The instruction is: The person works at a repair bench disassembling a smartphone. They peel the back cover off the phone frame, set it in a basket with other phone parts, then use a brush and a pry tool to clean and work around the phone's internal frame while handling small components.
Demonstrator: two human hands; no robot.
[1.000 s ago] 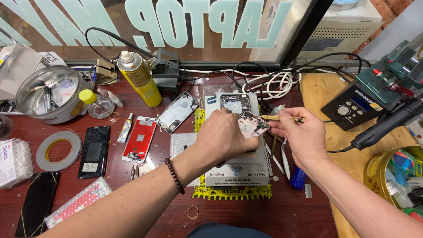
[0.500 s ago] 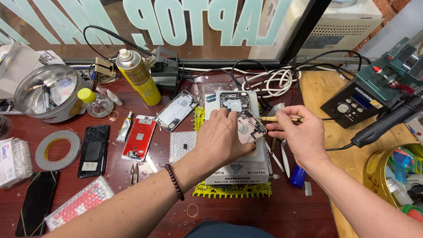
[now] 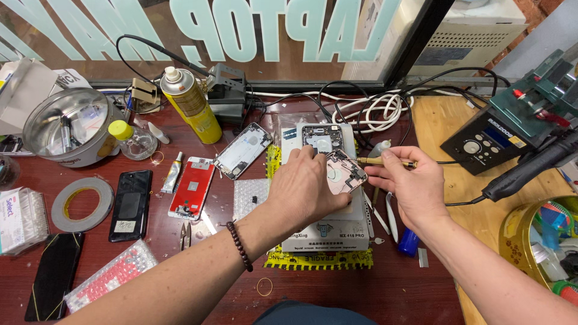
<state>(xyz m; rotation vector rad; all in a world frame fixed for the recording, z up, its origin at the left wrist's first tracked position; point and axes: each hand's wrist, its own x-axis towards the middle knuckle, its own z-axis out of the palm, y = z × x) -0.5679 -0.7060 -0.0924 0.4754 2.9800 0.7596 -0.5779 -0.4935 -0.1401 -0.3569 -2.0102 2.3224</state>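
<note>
Dark red wood makes up the bench (image 3: 180, 283), which runs below a shop window (image 3: 90, 36) bearing large pale-green letters seen from behind. Near the middle of the bench a white rectangular box (image 3: 328, 232) sits on a yellow mat edged with black-striped tape (image 3: 319, 260). Over the box the left hand (image 3: 307, 186) pinches a pink-gold open phone back housing (image 3: 344, 173), fingers closed on its near edge. Just right of it, the right hand (image 3: 412, 186) grips a slim brass-handled tool (image 3: 385, 161), tip touching the housing's far edge. A second, grey opened phone shell (image 3: 322, 139) lies on the box's far end. Toward the bench's far edge stands a tall yellow spray can (image 3: 188, 105) with a white cap. Left of the box lie a red-framed phone screen (image 3: 191, 188) and a black phone (image 3: 130, 204) with a small white label. At the left edge rests a clear packet with a white label (image 3: 21, 219).
</note>
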